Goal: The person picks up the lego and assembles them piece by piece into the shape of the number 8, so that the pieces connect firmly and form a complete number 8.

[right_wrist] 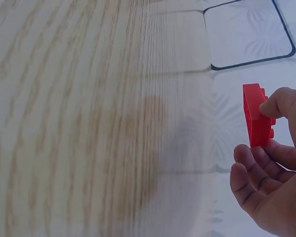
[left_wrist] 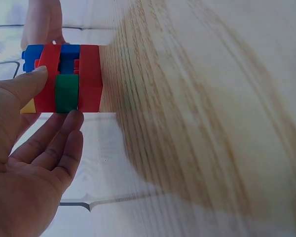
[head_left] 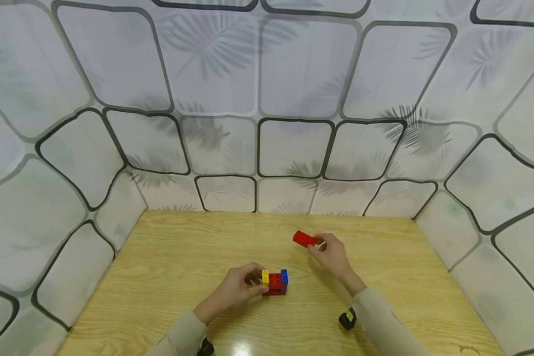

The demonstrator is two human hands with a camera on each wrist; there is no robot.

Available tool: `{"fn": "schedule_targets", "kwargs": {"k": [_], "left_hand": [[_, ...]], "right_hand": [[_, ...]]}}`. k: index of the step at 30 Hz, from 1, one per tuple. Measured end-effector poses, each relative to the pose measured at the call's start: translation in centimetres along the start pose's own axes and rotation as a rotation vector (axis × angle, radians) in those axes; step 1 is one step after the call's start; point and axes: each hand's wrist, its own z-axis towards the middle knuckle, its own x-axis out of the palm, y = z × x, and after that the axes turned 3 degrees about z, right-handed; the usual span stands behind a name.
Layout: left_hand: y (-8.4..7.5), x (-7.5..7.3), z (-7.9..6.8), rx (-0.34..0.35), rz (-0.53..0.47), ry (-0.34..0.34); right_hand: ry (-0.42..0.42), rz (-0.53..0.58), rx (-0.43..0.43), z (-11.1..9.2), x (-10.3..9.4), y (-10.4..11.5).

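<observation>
A small stack of toy bricks (head_left: 274, 282) stands on the table, my left hand (head_left: 238, 285) gripping its left side between thumb and fingers. On its top sit a yellow brick (head_left: 265, 277) at the left and a blue brick (head_left: 284, 277) at the right, with red studs between. In the left wrist view, a green brick (left_wrist: 66, 94) shows between two red layers, and my left thumb presses the upper one. Farther back and to the right, my right hand (head_left: 333, 254) pinches a loose red brick (right_wrist: 259, 116) by one end, above the table. Its hollow underside faces sideways in the right wrist view.
The wooden table (head_left: 196, 237) is enclosed at the back and both sides by patterned cloth walls (head_left: 293, 148). A black wrist device (head_left: 348, 319) hangs under the right sleeve (head_left: 382, 316).
</observation>
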Motion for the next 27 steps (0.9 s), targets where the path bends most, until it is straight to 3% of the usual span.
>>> {"fn": "schedule_targets", "kwargs": {"k": [21, 27], "left_hand": [[0.2, 0.1, 0.0, 0.014, -0.002, -0.002], [0.2, 0.1, 0.0, 0.012, 0.002, -0.006]], "right_hand": [[0.066, 0.073, -0.057, -2.1, -0.7, 1.8], [0.08, 0.07, -0.119, -2.6, -0.7, 2.2]]}}
